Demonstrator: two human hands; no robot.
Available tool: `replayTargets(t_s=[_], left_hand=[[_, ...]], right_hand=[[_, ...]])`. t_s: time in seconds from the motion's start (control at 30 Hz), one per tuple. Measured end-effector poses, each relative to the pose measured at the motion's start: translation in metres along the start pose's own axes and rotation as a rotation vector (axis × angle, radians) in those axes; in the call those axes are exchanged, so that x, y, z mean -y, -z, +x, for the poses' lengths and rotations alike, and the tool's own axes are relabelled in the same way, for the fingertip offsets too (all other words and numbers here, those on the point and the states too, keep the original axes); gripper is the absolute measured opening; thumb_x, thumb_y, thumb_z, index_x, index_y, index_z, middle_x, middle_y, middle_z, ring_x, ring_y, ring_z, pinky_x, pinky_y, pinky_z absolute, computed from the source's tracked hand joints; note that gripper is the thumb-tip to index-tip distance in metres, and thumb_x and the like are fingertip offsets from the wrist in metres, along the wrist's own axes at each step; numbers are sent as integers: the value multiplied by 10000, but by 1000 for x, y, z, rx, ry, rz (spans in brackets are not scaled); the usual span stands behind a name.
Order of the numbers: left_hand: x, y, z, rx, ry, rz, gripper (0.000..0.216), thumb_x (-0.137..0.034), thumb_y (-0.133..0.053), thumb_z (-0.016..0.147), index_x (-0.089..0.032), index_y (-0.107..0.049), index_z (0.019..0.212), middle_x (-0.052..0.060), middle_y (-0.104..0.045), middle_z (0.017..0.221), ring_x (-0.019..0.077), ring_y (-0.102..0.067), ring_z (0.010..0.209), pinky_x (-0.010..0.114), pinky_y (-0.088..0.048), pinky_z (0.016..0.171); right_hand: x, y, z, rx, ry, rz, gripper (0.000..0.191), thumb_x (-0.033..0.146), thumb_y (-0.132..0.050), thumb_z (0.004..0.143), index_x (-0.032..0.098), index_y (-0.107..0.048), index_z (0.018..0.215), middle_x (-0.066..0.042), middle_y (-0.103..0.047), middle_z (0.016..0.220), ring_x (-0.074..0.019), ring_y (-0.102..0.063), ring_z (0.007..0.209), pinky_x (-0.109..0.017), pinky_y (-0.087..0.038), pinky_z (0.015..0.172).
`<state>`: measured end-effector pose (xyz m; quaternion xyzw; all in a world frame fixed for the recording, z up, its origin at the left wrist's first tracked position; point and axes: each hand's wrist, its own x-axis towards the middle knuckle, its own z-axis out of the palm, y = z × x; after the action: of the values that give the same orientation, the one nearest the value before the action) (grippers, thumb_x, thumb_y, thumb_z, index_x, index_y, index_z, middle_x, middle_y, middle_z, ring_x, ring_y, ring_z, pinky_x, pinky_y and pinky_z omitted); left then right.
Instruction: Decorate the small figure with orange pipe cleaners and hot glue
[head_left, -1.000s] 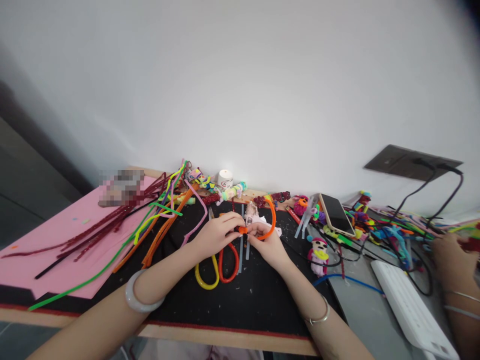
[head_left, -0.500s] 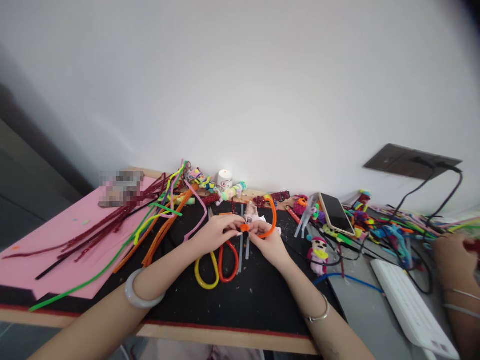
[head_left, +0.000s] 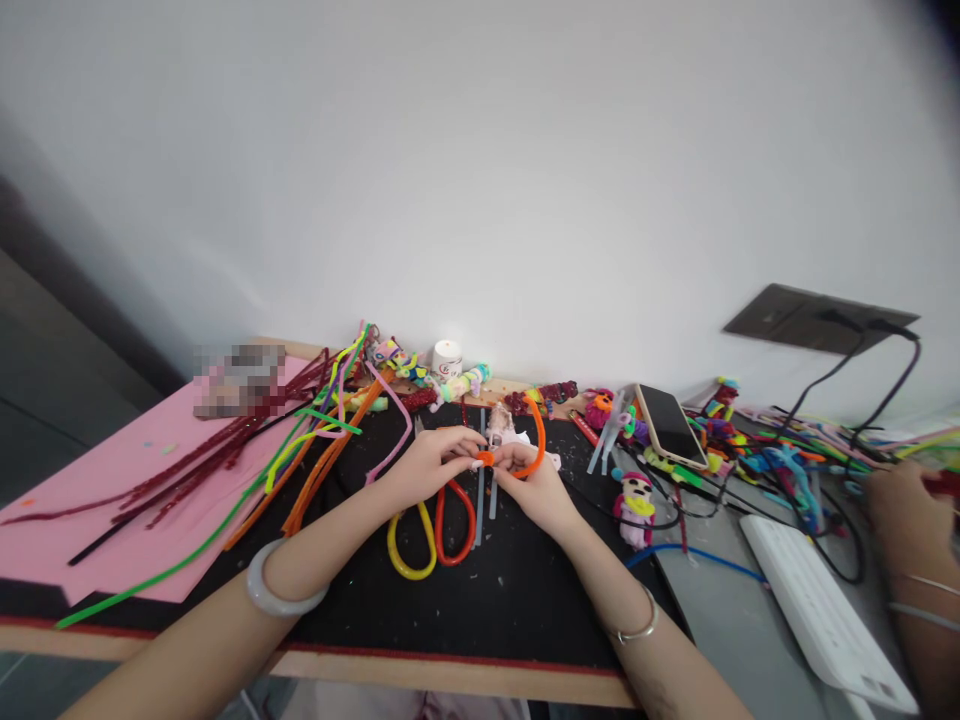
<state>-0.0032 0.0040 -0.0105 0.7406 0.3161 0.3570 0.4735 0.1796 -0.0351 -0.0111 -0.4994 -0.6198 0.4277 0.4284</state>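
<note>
My left hand (head_left: 427, 470) and my right hand (head_left: 534, 488) meet over a black mat (head_left: 487, 600), both pinching an orange pipe cleaner (head_left: 534, 440). Its near end is rolled into a small coil between my fingertips, and the rest arcs up and to the right. Under my hands lie scissors (head_left: 431, 525) with one yellow and one orange-red handle loop. A small pale figure (head_left: 499, 425) sits just behind my fingers.
Loose pipe cleaners (head_left: 300, 450) in several colours fan over a pink sheet (head_left: 97, 490) at left. A phone (head_left: 667, 425), small pipe-cleaner figures (head_left: 636, 505), cables and a white keyboard (head_left: 817, 620) lie at right. Another person's hand (head_left: 904, 515) works at the far right edge.
My fingers have shifted slightly on the orange coil. The view has dropped a little. The other person's hand at right moved slightly.
</note>
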Motion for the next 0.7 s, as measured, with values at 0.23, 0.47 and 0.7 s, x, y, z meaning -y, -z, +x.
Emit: replayTargets(t_s=[0.23,0.47,0.7], left_hand=[[-1,-1,0,33,25,-22,211,-162,-560,770,-160,-605,977,58,-651,916,159,-623,846,292,-509,783],[-2,-2,1,-11,75,-94,209,-161,-580,753,-142,-614,958,45,-638,835,149,-609,800,274,-490,760],[0,-3,2,-57,133,-218,222,-139,-591,735,-150,-599,956,4,-612,750,124,-602,722,257,-481,724]], right_hand=[[-1,2,-1,20,-17,-22,84,196,-600,707,165,-617,784,21,-542,645,-100,-472,567,-222,-391,525],[1,2,1,-14,-19,10,113,201,-629,691,162,-633,796,34,-540,608,-91,-477,535,-218,-393,518],[2,5,1,-62,-17,8,63,192,-639,683,161,-656,735,-26,-641,746,-135,-575,650,-267,-458,627]])
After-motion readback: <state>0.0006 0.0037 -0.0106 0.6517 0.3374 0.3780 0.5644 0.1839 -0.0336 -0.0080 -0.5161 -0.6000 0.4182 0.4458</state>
